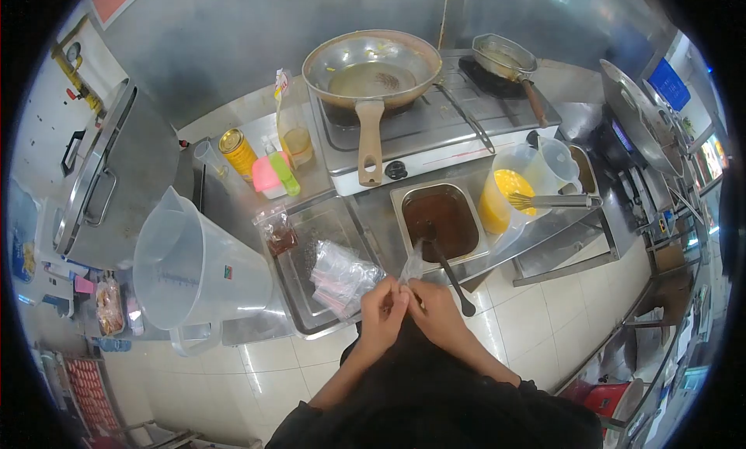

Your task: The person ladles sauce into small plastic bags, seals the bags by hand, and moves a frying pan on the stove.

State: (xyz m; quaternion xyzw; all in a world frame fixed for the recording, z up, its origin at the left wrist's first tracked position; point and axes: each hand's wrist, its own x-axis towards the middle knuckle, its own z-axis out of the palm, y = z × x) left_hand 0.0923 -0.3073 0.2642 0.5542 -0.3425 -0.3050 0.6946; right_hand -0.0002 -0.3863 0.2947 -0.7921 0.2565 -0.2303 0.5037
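My left hand (382,313) and my right hand (435,313) meet at the front edge of the counter, fingers pinched on a small clear plastic bag (413,266). Just beyond them, a square metal container (475,256) holds brown sauce (440,216), with a black-handled ladle (451,274) leaning out of it. Left of my hands, a metal tray (299,300) carries a stack of clear plastic bags (342,274) and a small bag of dark red contents (278,231).
A two-burner stove (357,158) bears a large pan (371,72) and a small pan (505,57). A big clear jug (198,270) stands left. At right are a yellow-filled jug (501,196) and a whisk (559,202). A large pot (144,169) stands far left.
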